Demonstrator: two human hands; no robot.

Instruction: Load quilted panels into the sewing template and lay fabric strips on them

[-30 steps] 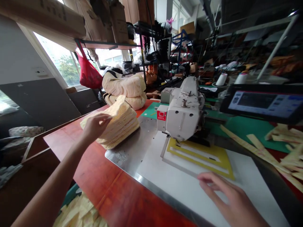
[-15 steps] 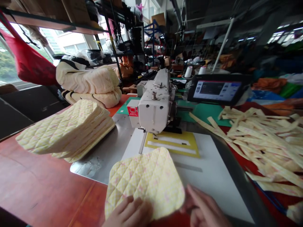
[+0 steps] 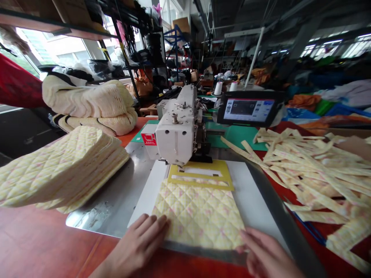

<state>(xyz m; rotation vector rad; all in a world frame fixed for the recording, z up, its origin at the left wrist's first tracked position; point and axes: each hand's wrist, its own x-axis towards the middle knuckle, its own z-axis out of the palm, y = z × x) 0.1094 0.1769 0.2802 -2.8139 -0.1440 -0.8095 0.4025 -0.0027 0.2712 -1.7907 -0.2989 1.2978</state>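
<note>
A quilted fabric panel (image 3: 199,220), pale yellow with pink prints, lies flat on the white plate (image 3: 255,189). Its far edge is tucked under the yellow frame (image 3: 228,175) below the head of a white sewing machine (image 3: 175,135), and shows through the frame's slot. At the panel's left edge, my left hand (image 3: 142,239) is closed with its fingers over the cloth; the thumb is hidden. The near right corner is pinched between the thumb and fingers of my right hand (image 3: 263,247).
To the left stands a stack of similar quilted panels (image 3: 72,166), with bundled cloth (image 3: 89,100) behind. A heap of cut fabric strips (image 3: 307,166) covers the right side. A control screen (image 3: 251,108) and thread cones (image 3: 218,88) stand behind the machine.
Both hands have moved the panel forward and turned it straight, so its far edge is now under the yellow frame. The camera view has swung slightly right.
</note>
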